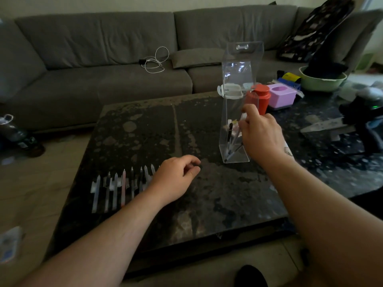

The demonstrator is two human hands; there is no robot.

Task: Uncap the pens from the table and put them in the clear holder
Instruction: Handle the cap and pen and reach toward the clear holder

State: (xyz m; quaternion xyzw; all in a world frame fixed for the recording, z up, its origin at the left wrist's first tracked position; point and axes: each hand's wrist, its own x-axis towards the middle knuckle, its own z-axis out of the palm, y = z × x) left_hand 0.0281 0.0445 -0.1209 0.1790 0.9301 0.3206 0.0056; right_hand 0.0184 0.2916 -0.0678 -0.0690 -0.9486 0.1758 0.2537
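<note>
A tall clear holder stands on the dark table, right of centre, with a few pens leaning inside its base. My right hand is at the holder's right side, fingers pinched on a pale pen that slants down into the holder. Several capped pens lie in a row near the table's front left. My left hand hovers over the right end of that row, fingers loosely curled around what may be a small dark cap, too hidden to be sure.
A red canister, a purple box and a green basin stand behind the holder at the right. A grey sofa with a white cable runs along the far side. A dark bottle lies on the floor at left.
</note>
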